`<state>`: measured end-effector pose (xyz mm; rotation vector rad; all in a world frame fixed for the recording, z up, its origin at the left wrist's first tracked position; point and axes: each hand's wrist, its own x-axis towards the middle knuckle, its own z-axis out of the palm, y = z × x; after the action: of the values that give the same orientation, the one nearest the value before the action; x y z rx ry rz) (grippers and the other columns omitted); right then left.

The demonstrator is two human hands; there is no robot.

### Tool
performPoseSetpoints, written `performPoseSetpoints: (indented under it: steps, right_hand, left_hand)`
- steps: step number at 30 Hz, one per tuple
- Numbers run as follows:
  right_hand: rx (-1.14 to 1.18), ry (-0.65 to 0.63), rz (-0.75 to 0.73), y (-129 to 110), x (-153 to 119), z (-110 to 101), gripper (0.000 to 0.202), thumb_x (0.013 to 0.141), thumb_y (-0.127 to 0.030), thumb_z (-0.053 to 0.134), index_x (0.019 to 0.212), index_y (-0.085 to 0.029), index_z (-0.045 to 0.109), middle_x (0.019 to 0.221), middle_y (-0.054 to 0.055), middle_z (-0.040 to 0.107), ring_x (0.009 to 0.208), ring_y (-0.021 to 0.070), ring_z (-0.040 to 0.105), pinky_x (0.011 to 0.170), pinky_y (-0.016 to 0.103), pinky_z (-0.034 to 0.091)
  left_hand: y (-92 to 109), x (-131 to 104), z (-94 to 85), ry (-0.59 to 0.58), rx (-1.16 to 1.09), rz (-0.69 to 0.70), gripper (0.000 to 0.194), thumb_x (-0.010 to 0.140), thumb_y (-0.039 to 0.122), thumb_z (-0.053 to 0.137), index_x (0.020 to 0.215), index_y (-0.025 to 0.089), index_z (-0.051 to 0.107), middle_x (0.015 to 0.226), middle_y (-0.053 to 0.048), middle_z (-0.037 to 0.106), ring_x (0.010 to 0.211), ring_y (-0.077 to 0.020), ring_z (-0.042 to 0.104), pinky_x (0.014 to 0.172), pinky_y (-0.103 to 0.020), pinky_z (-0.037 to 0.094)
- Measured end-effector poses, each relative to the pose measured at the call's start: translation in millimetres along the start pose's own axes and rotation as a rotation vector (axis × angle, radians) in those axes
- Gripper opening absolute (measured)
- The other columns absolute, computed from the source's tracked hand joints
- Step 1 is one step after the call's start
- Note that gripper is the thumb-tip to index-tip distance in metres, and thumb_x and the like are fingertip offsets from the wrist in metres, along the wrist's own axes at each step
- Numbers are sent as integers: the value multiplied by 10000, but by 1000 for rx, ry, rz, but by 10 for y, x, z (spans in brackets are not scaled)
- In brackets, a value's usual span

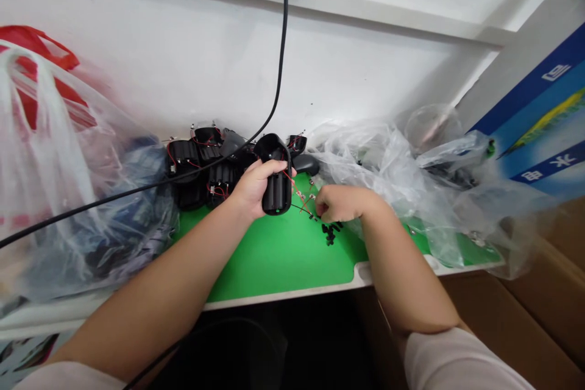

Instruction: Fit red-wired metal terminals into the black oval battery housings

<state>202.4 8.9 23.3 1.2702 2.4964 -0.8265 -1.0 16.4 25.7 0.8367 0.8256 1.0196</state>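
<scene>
bags and boxes around a green surface

at the left, a clear plastic bag (pixel 130 225) with dark and bluish contents sits against a red bag (pixel 61 58), partly seen through it. more clear plastic (pixel 375 155) lies crumpled on the right of the green surface (pixel 274 268), which has a pale edge. a black cable (pixel 282 42) drops from the top, curves and runs off left, before a white wall (pixel 192 61) with a ledge (pixel 365 7). at the far right stands a blue printed panel (pixel 543 125) with white characters, above brown cardboard boxes (pixel 498 323).
</scene>
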Motion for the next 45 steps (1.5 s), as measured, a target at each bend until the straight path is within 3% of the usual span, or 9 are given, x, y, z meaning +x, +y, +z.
performPoseSetpoints:
  steps: [3, 7, 11, 15, 21, 28, 36, 45]
  right_hand:
    - [-20, 87, -34, -20, 9, 0, 93, 635, -122, 543, 633, -127, 636, 532, -20, 527, 494, 80, 400, 471, 222, 276]
    - [88, 299, -72, -2, -6, -28, 85, 627, -114, 550, 630, -129, 633, 535, -23, 537, 489, 75, 415, 482, 221, 293]
    - [492, 406, -58, 22, -28, -45, 86, 659, -122, 545, 683, -142, 625, 538, -16, 580, 484, 105, 527, 494, 230, 390]
    - [865, 524, -155, -41, -57, -60, 94, 716, -195, 602, 799, -155, 616, 589, -17, 603, 483, 117, 572, 482, 249, 459]
    - [897, 473, -327, -159, -113, -70, 144, 805, -272, 614, 860, -141, 642, 590, -19, 590, 489, 92, 556, 489, 227, 472]
    - [891, 514, -327, -190, -27, -37, 188, 850, -326, 606, 862, -139, 610, 585, -8, 617, 517, 104, 590, 527, 229, 479]
    - [1130, 620, -333, -185, 118, 16, 303, 772, -418, 699, 855, -135, 629, 637, 18, 661, 560, 111, 627, 556, 236, 514]
    - [1379, 813, -280, -283, 260, 75, 329, 613, -348, 827, 794, -133, 656, 587, 2, 659, 493, 108, 618, 525, 240, 550]
  left_hand:
    - [-1, -1, -1, 1, 2, -3, 316, 634, 304, 662, 837, 84, 562, 658, -50, 618, 469, -132, 558, 434, -232, 441]
    - [-7, 2, -3, 3, -5, 3, 330, 628, 308, 672, 845, 89, 556, 665, -47, 617, 477, -130, 559, 439, -232, 447]
    - [-21, -12, 4, 5, 6, 14, 334, 634, 304, 680, 860, 102, 539, 709, -44, 622, 488, -135, 568, 437, -243, 456]
    - [-42, -58, 27, -28, 32, 42, 353, 634, 290, 693, 887, 128, 508, 745, -35, 620, 506, -154, 582, 446, -276, 479]
    - [-96, -100, 56, -15, 114, 85, 389, 634, 262, 718, 908, 143, 467, 697, -16, 592, 528, -149, 585, 471, -276, 501]
    - [-107, -112, 77, 13, 146, 94, 400, 635, 260, 728, 901, 155, 449, 651, 25, 545, 496, -147, 575, 452, -278, 496]
    - [-108, -127, 105, 60, 135, 130, 404, 628, 261, 730, 927, 137, 488, 698, 2, 579, 529, -123, 576, 476, -235, 485]
    - [-114, -123, 114, 95, 92, 145, 428, 624, 278, 741, 939, 146, 482, 697, 12, 576, 548, -138, 591, 497, -258, 495]
